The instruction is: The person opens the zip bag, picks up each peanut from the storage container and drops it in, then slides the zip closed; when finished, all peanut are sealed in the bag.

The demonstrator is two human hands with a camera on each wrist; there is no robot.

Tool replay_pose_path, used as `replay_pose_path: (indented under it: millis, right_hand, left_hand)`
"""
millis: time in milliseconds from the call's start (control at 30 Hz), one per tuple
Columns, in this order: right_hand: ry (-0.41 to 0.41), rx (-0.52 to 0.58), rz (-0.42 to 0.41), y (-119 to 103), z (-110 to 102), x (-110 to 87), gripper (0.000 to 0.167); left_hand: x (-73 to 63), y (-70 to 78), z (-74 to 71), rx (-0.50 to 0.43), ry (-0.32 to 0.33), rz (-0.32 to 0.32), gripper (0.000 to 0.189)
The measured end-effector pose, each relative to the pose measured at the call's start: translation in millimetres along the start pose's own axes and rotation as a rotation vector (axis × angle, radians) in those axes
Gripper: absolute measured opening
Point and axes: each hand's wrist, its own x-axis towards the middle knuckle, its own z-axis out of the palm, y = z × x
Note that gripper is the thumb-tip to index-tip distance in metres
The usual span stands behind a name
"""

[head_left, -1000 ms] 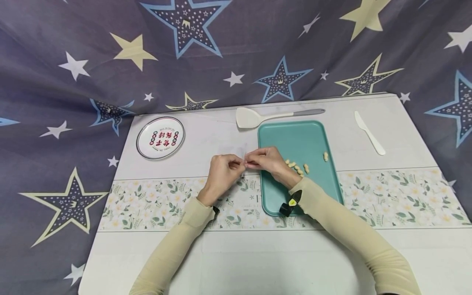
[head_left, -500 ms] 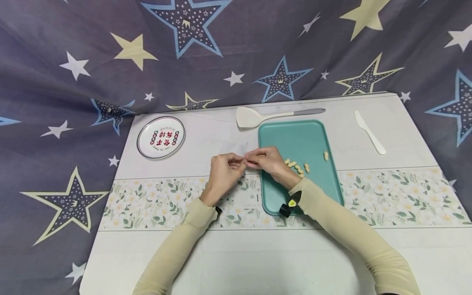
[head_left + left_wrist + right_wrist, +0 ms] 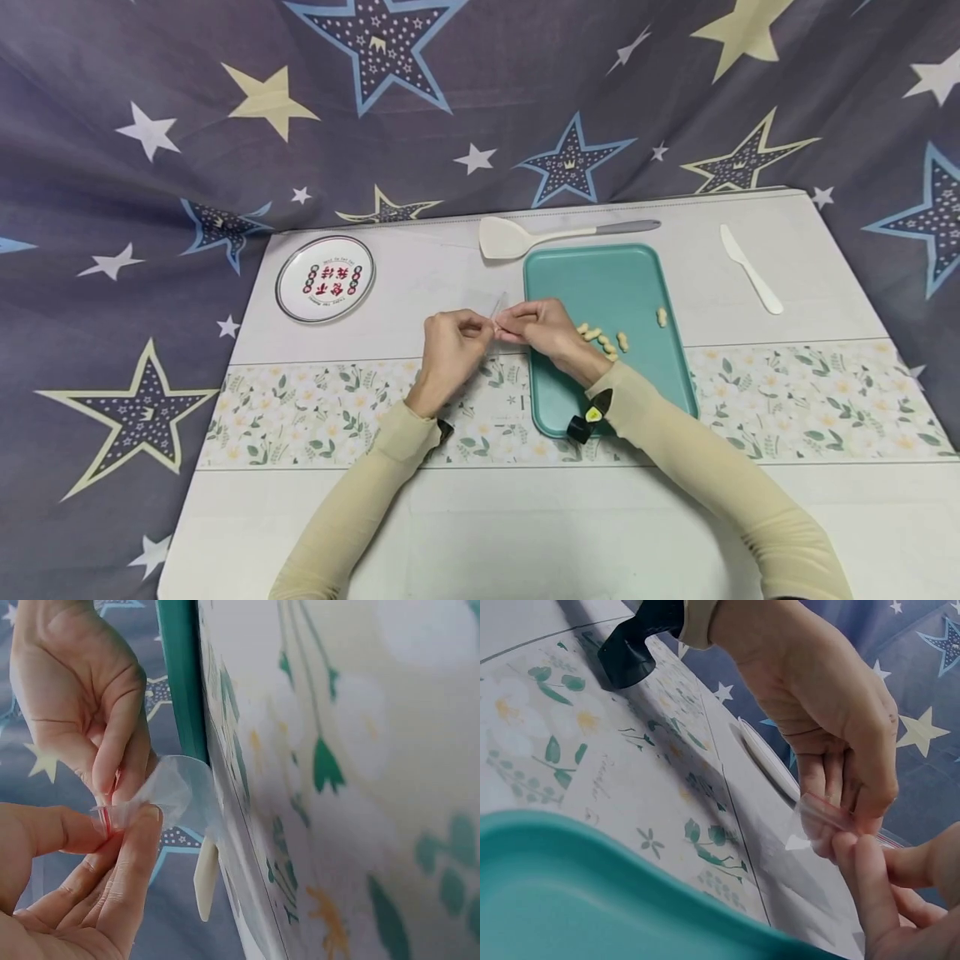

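Bag (image 3: 492, 312) mouth — pinched, both hands

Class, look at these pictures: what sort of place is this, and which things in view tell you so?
Probably a staged tabletop set for kitchen-style handwork, not a real kitchen: a star-printed cloth hangs behind the table, which bears a teal tray of peanuts, a spatula and a plate.

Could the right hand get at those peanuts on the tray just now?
Probably not yet: the peanuts lie uncovered beside the right hand, but it and the left hand are pinching a clear bag.
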Motion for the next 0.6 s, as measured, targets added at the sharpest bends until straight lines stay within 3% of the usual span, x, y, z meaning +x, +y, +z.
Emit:
replay_pose_path:
  millis: [333,600]
  right_hand:
    - [0.002,-0.005,0.001,-2.3,3.3,-0.5,0.025]
    - [0.015,0.002,-0.055,-3.0,1.3,-0.3,0.021]
  left_hand:
    - [-0.6,-4.0,-3.4,-0.039,0.015,-0.043,0.012]
    - [-0.9,-3.3,-4.8,-0.041,0.015,-0.016,0.009]
